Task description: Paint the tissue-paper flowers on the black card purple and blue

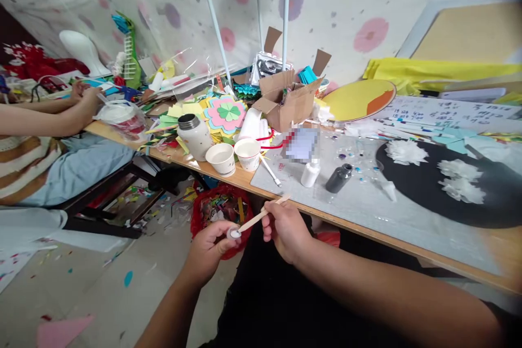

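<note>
My left hand [210, 247] is closed, pinching a small round cap-like piece [234, 234] with a whitish inside. In my right hand [287, 231] is a flat wooden stick [255, 219], gripped near its middle. Its lower tip meets the round piece, and both are held over my lap in front of the table edge. On the grey mat [281, 187] beyond stand a small white bottle [310, 173] and a dark grey bottle [338, 178]. A white nozzle-like tip [388, 189] lies farther right.
Two paper cups [221, 160] and an open flask [194, 138] stand near the table edge. A black disc [432, 196] bears white ruffled flowers [460, 182]. Below sits a red-bagged bin [204, 206] of scraps. At left are another person's hands [85, 100].
</note>
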Action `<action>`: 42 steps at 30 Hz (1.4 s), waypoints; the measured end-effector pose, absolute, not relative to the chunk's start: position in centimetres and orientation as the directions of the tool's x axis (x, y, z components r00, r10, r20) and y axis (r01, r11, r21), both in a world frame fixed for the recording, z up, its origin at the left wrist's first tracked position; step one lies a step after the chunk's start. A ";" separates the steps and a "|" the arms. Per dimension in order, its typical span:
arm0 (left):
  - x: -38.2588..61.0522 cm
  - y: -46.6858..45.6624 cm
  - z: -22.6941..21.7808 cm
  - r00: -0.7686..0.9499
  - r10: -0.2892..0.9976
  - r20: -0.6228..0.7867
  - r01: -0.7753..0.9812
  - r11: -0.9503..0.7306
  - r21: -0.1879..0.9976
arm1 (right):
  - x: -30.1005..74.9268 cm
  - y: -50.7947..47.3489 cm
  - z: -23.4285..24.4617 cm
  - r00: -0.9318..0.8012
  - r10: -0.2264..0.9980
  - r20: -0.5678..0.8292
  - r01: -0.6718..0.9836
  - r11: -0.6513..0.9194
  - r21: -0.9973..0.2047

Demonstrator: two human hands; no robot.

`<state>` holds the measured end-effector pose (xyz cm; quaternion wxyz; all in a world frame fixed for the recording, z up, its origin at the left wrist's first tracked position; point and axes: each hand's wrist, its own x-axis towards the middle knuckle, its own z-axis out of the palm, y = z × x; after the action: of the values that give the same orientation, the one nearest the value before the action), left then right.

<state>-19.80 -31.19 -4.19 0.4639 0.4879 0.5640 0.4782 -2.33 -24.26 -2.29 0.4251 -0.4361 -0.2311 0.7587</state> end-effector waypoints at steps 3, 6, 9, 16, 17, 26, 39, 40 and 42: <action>-20.4 -31.6 -5.3 -0.133 0.988 -0.083 0.017 0.086 0.996 | -2.2 -24.6 -1.9 -0.250 0.910 -0.331 -0.463 -0.412 -0.785; -20.2 -31.8 -6.3 -0.201 0.974 -0.103 -0.078 0.089 0.993 | -1.8 -24.7 -1.8 -0.267 0.949 -0.168 -0.458 -0.278 -0.844; -19.9 -31.8 -6.7 -0.272 0.957 -0.101 -0.129 0.068 0.989 | -1.5 -24.9 -2.3 -0.334 0.941 -0.054 -0.411 -0.197 -0.890; -20.5 -31.5 -6.5 -0.369 0.929 0.027 0.057 -0.006 0.998 | -1.3 -25.4 -3.2 -0.399 0.868 0.295 -0.224 0.220 -0.950; -20.7 -31.4 -6.4 -0.375 0.925 0.063 0.125 -0.017 0.992 | -1.3 -25.5 -3.1 -0.396 0.864 0.310 -0.215 0.241 -0.947; -21.8 -30.3 -4.6 -0.185 0.877 0.444 0.636 -0.238 0.734 | -1.4 -25.5 -3.7 -0.369 0.906 0.207 -0.278 0.105 -0.955; -21.6 -29.5 -3.6 0.019 0.820 0.572 0.812 -0.347 0.470 | -1.3 -25.4 -4.2 -0.358 0.912 0.200 -0.257 0.110 -0.960; -21.5 -29.5 -3.5 0.017 0.819 0.574 0.816 -0.343 0.466 | -1.3 -25.4 -4.2 -0.358 0.910 0.209 -0.249 0.123 -0.961; -21.4 -29.4 -3.5 0.003 0.817 0.576 0.822 -0.330 0.464 | -1.3 -25.3 -4.1 -0.354 0.906 0.230 -0.228 0.154 -0.961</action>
<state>-21.37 -29.44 -3.52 -0.0030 0.7082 0.5787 0.4043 -1.27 -25.32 -4.07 0.4879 -0.2912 -0.5824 0.5813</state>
